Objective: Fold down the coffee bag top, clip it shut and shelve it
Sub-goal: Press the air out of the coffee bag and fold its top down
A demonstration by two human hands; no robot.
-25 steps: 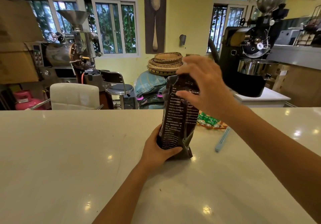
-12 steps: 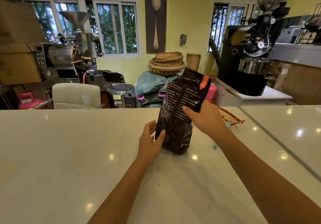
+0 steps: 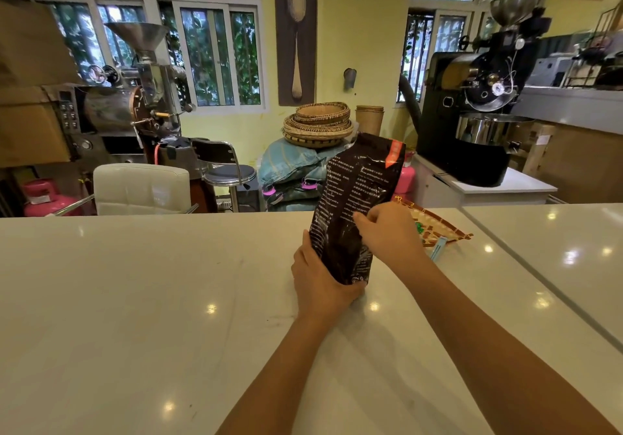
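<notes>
A dark brown coffee bag with white print and an orange tab stands on the white counter, leaning to the right, its top unfolded. My left hand wraps around its lower left side and base. At mid-height my right hand grips the bag's right side. A light blue clip lies on the counter just right of my right hand, partly hidden by my wrist.
A small woven tray with green items lies behind the clip. A counter seam runs diagonally at right. Beyond the counter stand a white chair, a stool, two coffee roasters, baskets and sacks.
My right hand came off the bag's top and now grips its middle. My left hand closed around the bag's base. The bag leans right and its top stands open.
</notes>
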